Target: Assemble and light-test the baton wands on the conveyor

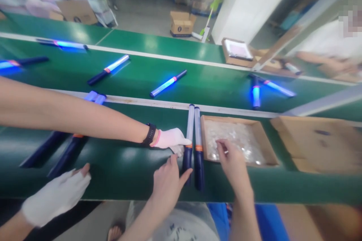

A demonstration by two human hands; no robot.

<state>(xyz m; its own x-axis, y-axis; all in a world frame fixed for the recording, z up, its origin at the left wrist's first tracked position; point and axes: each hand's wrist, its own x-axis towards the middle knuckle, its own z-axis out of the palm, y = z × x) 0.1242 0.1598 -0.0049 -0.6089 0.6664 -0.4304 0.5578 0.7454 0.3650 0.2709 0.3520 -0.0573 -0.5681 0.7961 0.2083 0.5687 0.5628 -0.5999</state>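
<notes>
My left hand point(168, 180) is just left of two light batons, thumb stretched out toward the near baton's dark handle and fingers partly curled, nothing visible in it. That baton point(190, 128) and its neighbour point(198, 135) lie side by side, unlit, with orange bands and dark handles. A co-worker's gloved hand point(172, 139) touches the left baton near its band. Over a shallow cardboard box point(270, 150) of small clear shiny pieces point(237, 135), my right hand point(233, 162) pinches thumb and finger together; what is between them is too small to name.
The co-worker's other gloved hand point(58, 196) is at lower left, near two more batons point(68, 150). Several blue-lit batons, one central point(166, 84), lie on the green belt behind a white rail point(141, 101). A second cardboard tray point(325, 143) lies right. Another person point(330, 52) is across.
</notes>
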